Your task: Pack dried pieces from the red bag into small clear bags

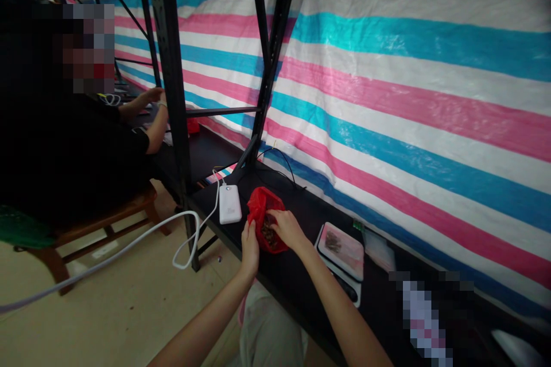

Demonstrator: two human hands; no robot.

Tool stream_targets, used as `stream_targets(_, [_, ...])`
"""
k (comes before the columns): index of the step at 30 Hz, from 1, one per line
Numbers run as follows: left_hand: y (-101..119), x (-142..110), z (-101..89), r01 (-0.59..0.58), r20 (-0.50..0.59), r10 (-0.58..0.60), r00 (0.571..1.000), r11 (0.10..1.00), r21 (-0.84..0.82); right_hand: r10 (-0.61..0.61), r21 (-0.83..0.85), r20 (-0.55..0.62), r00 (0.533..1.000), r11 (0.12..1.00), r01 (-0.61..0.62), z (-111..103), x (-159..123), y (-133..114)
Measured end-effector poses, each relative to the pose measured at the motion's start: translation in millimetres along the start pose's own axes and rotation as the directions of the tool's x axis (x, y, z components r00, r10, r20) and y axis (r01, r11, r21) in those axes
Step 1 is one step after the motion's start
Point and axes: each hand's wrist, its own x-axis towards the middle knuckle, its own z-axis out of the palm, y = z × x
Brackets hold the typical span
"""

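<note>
A red plastic bag (259, 202) stands open on the black shelf, with many small brown pieces (270, 235) inside. On its near left side, my left hand (249, 245) is closed on the bag's edge. My right hand (284, 228) reaches into the mouth from the right, its fingers curled at the brown pieces. Its fingertips are partly hidden, so what they pinch cannot be made out. Right of the bag sits a white digital scale (359, 292). On it rests a clear, pinkish flat bag (348, 252) with a dark brown patch of contents.
A white power bank (230, 205) with a white cable (185, 213) lies left of the bag. Behind the scale is a clear plastic bag (379, 249). A black metal post (170, 80) rises at left, near a seated person (64, 143). Striped sheeting (408, 80) hangs behind.
</note>
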Motion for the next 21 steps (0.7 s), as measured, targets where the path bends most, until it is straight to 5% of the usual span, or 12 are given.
stream_targets(5, [-4, 5, 2.0, 0.005, -0.083, -0.01, 0.997, 0.998, -0.059, 0.107, 0.032, -0.011, 0.994, 0.994, -0.106, 1, 4, -6])
stream_targets(9, [0, 1, -1.1, -0.029, -0.157, 0.02, 0.987, 0.998, -0.054, 0.177, 0.229, -0.025, 0.984, 0.959, -0.167, 9, 4, -2])
stream_targets(14, [11, -18, -11.5, -0.138, -0.233, 0.146, 0.962, 0.989, 0.049, 0.188, 0.671, -0.108, 0.976, 0.738, -0.068, 20, -1, 13])
stream_targets(18, [14, -40, -18.5, -0.356, -0.321, 0.433, 0.842, 0.894, 0.271, 0.253, 0.835, -0.184, 0.95, 0.55, 0.015, 10, -15, 24])
stream_targets(21, [15, -56, -14.2, -0.578, -0.137, 0.673, 0.727, 0.708, 0.406, 0.325, 0.833, -0.243, 0.914, 0.553, 0.024, -11, -39, 36])
